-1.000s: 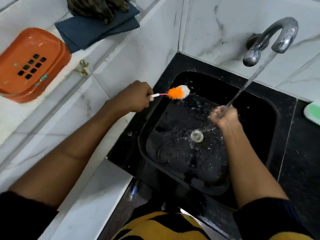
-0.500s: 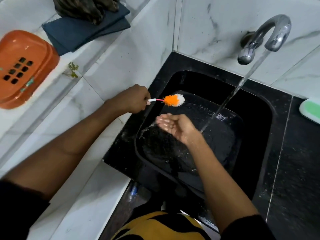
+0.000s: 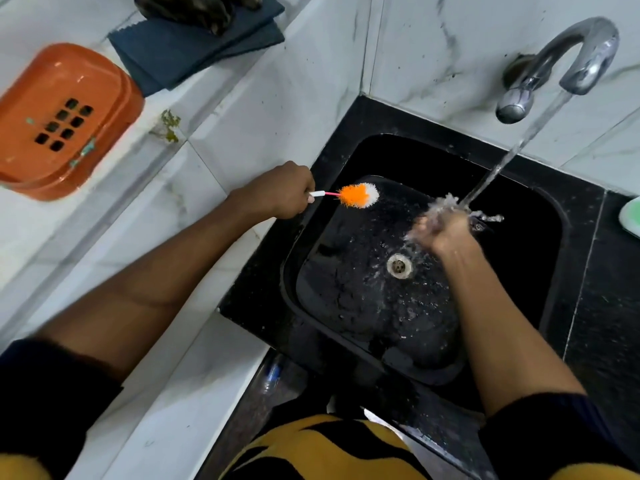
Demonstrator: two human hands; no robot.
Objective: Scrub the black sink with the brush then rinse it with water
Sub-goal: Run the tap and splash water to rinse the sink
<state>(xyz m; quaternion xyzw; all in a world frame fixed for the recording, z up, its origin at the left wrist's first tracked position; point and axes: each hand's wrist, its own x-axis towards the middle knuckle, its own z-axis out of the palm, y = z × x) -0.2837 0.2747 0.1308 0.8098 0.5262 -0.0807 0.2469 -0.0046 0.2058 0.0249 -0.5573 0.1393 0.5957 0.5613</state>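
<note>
Both hands are over the black sink point(image 3: 540, 216): the right hand point(image 3: 445, 230) is cupped under the tap's stream point(image 3: 491, 174), near the drain point(image 3: 399, 266); the left hand point(image 3: 277, 194) is fisted on the brush point(image 3: 356, 195), whose handle points right, head above the left wall.
</note>
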